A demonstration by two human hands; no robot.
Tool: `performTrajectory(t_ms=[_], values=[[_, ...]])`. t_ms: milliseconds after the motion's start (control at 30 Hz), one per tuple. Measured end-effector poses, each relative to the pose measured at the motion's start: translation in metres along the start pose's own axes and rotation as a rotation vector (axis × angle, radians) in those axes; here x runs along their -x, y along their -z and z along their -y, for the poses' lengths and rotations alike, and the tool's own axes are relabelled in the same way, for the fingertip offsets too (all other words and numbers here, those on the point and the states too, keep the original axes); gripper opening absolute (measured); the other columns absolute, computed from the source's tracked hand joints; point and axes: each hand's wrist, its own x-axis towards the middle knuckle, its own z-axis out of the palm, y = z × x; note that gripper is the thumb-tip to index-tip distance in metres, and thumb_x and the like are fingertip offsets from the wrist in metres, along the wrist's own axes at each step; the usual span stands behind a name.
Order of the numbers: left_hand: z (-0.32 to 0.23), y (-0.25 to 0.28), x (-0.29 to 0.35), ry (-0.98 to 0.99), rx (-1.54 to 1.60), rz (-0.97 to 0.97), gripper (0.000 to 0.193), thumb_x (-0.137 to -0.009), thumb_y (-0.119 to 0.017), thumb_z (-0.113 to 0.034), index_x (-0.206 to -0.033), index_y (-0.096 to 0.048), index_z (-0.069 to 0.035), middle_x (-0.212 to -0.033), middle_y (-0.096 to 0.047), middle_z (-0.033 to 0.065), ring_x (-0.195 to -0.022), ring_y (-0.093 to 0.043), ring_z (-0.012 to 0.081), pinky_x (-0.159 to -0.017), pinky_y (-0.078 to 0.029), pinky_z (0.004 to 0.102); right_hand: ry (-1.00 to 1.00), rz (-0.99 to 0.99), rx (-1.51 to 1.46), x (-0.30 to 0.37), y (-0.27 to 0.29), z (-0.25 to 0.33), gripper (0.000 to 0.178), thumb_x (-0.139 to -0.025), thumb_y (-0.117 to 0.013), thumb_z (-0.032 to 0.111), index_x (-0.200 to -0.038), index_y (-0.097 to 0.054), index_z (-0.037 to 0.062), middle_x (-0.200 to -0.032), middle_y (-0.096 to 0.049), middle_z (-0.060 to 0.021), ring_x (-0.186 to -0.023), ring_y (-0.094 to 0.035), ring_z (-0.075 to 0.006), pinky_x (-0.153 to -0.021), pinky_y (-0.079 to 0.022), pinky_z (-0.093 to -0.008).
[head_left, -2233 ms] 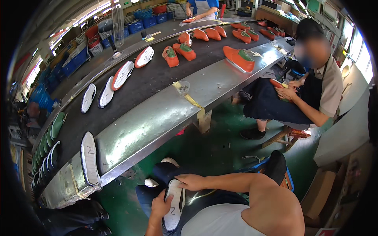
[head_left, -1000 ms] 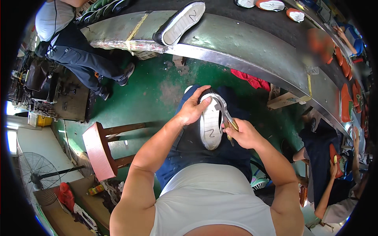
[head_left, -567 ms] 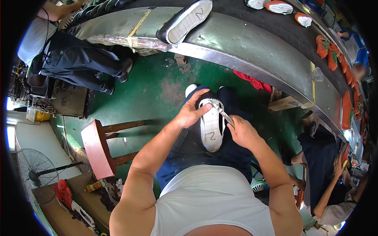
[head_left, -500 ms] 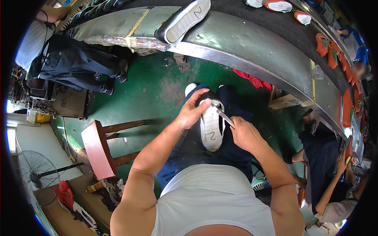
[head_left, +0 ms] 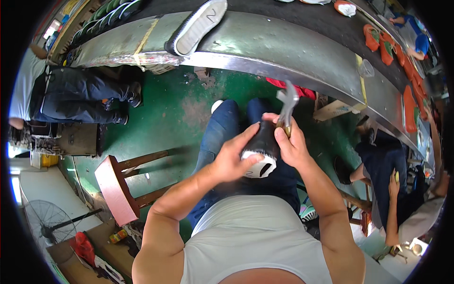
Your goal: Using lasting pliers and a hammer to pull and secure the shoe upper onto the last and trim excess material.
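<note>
My left hand (head_left: 234,158) is wrapped round the side of an unfinished shoe (head_left: 263,139) above my lap. The shoe has a black upper and a whitish underside, its rim gathered and jagged; the underside now faces towards me and is partly hidden by my fingers. My right hand (head_left: 294,146) is closed round metal pincers (head_left: 288,102) with a yellowish handle, their head pointing away from me and slightly blurred. The right fingers also lie against the shoe's far right side. The pincers' jaws are apart from the shoe.
Ahead runs a metal-edged bench with a dark belt (head_left: 283,16), bearing another black-and-white shoe (head_left: 198,29) and several orange shoes (head_left: 409,109). A wooden stool (head_left: 116,189) and a fan (head_left: 49,222) stand left. Co-workers are at far left (head_left: 85,94) and right (head_left: 392,189).
The shoe has been tilted and turned, its underside swinging away from full view towards me. The pincers have left the shoe's rim and now point up and away. My view has shifted slightly.
</note>
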Motion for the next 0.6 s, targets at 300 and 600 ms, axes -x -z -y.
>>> performTrajectory(t_ms=[300, 600], values=[[0.007, -0.027, 0.014, 0.088, -0.221, -0.12, 0.072, -0.084, -0.078, -0.017, -0.144, -0.043, 0.001, -0.13, -0.054, 0.0225, -0.12, -0.054, 0.0345, -0.104, -0.043, 0.0422, -0.058, 0.071, 0.223, -0.007, 0.002, -0.004, 0.027, -0.098, -0.06, 0.022, -0.11, -0.053, -0.0008, -0.099, -0.071, -0.0176, -0.091, -0.07, -0.0359, -0.082, -0.054, -0.0414], [0.041, -0.02, 0.019, 0.18, -0.306, -0.022, 0.053, -0.101, -0.056, -0.029, -0.143, -0.045, 0.0, -0.126, -0.056, 0.0262, -0.118, -0.055, 0.04, -0.105, -0.043, 0.0402, -0.382, 0.034, 0.255, 0.048, 0.001, -0.033, 0.08, -0.07, -0.089, 0.036, -0.125, -0.049, -0.0073, -0.113, -0.066, -0.0197, -0.106, -0.066, -0.0283, -0.094, -0.051, -0.0375]])
